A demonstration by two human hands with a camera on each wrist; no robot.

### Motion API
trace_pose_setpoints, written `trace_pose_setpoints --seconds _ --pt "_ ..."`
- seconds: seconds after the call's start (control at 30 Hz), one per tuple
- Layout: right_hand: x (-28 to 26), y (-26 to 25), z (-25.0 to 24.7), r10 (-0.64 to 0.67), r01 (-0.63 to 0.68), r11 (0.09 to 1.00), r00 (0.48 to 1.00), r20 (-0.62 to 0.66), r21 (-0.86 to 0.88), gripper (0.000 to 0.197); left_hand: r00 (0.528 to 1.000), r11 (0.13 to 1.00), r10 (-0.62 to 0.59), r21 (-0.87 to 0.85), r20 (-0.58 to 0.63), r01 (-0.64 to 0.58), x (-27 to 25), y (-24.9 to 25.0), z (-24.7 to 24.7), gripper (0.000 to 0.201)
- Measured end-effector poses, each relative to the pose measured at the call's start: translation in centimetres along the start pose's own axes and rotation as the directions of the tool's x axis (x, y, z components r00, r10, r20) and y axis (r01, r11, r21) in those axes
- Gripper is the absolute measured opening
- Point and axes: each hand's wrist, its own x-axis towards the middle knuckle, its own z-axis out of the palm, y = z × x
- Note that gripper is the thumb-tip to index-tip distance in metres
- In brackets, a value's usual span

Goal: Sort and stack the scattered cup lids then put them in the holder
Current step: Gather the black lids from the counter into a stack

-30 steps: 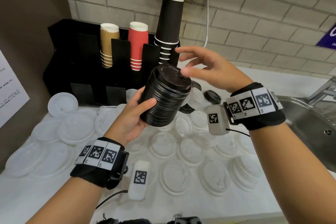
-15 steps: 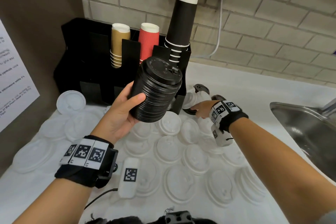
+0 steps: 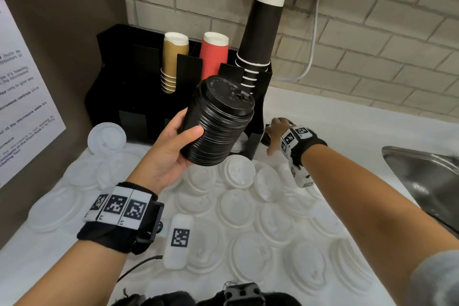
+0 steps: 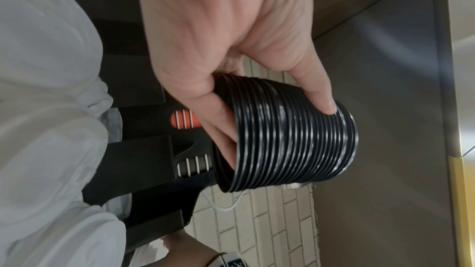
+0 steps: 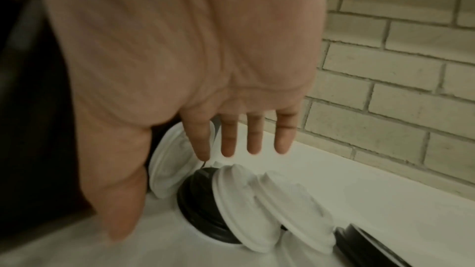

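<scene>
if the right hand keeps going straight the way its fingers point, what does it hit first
Probably the black lid lying among the white lids just past the fingertips of the right hand. The fingers are straight and spread, holding nothing; depth is unclear, so a white lid could come first.

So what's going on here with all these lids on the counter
A person is sorting cup lids. The left hand grips a tall stack of black plastic lids, held up in front of the black cup holder. The right hand, fingers straight, reaches toward a black lid lying among white ones beside the holder. Many white plastic lids are still scattered across the white counter.
</scene>
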Motion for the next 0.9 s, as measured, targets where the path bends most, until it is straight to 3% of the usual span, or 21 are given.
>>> trace_pose_setpoints --seconds 0.2,0.33,0.53,0.77,0.9 --pt "2.5 0.4 -0.9 -0.025 0.025 1.000 1.000 0.003 -0.006 0.055 0.999 1.000 0.014 0.029 -0.034 -0.013 -0.3 0.5 -0.3 0.114" --pt "3.0 0.6 -0.7 -0.052 0.051 0.998 0.998 0.045 0.028 0.077 0.998 0.999 0.027 0.039 -0.059 -0.024 -0.5 0.8 -0.6 0.122" --pt "2.2 0.8 -0.2 -0.050 0.047 0.997 0.997 0.052 0.053 0.104 0.998 0.999 0.024 0.039 -0.061 -0.021 -0.6 0.8 -0.7 0.111" --pt "1.4 1.1 -0.3 -0.059 0.050 0.993 0.995 0.081 0.110 0.103 0.999 0.999 0.018 0.047 -0.045 -0.016 -0.9 0.7 -0.7 0.110" --pt "-1.0 2.1 -0.8 -0.043 0.036 0.940 0.999 0.012 0.339 0.084 0.999 0.999 0.015 0.035 -0.030 -0.014 -1.1 0.6 -0.5 0.110"
